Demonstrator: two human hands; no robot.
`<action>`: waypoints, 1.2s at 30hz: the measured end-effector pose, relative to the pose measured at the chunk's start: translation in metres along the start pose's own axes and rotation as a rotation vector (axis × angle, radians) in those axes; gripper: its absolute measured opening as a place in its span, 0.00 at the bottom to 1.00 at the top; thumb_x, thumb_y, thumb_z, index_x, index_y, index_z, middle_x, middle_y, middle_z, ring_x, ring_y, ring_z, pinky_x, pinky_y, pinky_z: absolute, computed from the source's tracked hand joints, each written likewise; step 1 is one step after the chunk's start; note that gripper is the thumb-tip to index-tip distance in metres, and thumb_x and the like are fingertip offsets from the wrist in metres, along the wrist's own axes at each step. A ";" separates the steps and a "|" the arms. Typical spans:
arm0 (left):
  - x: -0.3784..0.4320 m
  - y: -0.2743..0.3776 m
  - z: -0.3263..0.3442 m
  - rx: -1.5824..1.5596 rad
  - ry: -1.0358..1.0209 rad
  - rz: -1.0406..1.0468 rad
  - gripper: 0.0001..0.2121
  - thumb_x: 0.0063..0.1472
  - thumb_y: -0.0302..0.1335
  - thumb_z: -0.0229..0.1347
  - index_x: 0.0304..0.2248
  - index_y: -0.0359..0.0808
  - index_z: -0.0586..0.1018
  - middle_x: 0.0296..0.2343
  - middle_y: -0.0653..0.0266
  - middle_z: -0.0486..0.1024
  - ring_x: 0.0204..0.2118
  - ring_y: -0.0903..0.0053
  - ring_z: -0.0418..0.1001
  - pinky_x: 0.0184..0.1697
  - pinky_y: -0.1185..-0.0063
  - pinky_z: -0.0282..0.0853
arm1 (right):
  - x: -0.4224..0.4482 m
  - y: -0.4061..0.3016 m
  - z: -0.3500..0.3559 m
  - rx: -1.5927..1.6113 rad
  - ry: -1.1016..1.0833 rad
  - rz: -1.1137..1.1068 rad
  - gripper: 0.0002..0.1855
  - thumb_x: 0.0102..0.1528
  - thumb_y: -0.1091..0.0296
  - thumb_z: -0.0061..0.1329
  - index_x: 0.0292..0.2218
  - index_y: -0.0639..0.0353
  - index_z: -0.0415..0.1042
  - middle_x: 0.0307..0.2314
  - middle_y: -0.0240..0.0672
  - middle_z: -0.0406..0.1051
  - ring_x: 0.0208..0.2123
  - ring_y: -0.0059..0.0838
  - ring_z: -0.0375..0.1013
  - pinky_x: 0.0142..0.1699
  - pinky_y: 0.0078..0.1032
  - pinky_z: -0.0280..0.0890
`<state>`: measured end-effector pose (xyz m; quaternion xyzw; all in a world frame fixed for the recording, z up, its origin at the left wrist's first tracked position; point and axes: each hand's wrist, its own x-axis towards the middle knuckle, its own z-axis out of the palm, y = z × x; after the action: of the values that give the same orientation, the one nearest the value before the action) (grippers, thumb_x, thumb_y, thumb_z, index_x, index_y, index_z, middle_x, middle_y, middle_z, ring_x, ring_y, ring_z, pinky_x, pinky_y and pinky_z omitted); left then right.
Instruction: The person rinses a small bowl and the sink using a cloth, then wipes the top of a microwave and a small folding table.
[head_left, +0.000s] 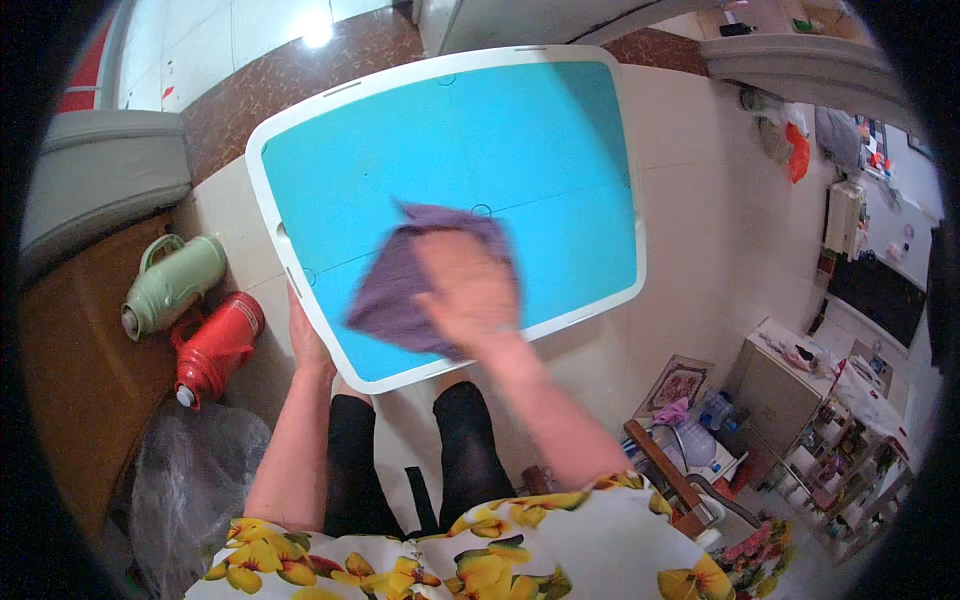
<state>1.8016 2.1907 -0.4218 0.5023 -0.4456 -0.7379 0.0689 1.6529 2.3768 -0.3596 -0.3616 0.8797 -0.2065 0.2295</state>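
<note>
A rectangular panel with a light-blue face (540, 142) and a white plastic rim lies tilted before me, over my knees. My left hand (307, 335) holds its left edge near the front corner; the fingers are partly hidden behind the rim. A purple cloth (390, 292) is spread on the blue face, toward the front. Palm down, my right hand (472, 289) presses on this cloth and is blurred by motion. Thin seams and small round marks run across the blue face.
Left of the panel, a green thermos flask (176, 281) and a red thermos flask (221, 345) stand on the tiled floor (679, 225). Clear plastic sheeting (195, 487) lies nearer me. At right are a wooden chair rail (667, 469) and a cluttered shelf rack (832, 465).
</note>
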 end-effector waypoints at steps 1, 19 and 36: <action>-0.007 0.011 0.016 0.031 -0.032 -0.052 0.25 0.66 0.40 0.38 0.59 0.42 0.53 0.50 0.59 0.63 0.51 0.71 0.64 0.53 0.76 0.61 | -0.023 0.042 -0.015 -0.172 0.205 0.024 0.35 0.49 0.49 0.49 0.56 0.53 0.59 0.53 0.42 0.58 0.56 0.40 0.56 0.60 0.40 0.48; -0.008 -0.052 0.085 0.070 -0.161 -0.058 0.21 0.63 0.40 0.43 0.48 0.33 0.66 0.38 0.60 0.71 0.39 0.73 0.71 0.42 0.74 0.70 | -0.040 0.077 -0.053 0.040 0.214 0.126 0.31 0.53 0.55 0.46 0.55 0.58 0.59 0.56 0.40 0.56 0.58 0.38 0.54 0.61 0.42 0.46; -0.081 -0.140 0.310 0.522 -0.579 0.227 0.19 0.66 0.38 0.39 0.41 0.29 0.71 0.33 0.50 0.74 0.36 0.70 0.70 0.44 0.76 0.64 | -0.113 0.215 -0.090 -0.295 0.441 0.075 0.27 0.53 0.61 0.41 0.53 0.60 0.62 0.52 0.44 0.61 0.54 0.44 0.59 0.59 0.38 0.50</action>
<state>1.6401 2.5006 -0.4377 0.2218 -0.6716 -0.6986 -0.1082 1.5583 2.6181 -0.3717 -0.3043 0.9419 -0.1415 -0.0155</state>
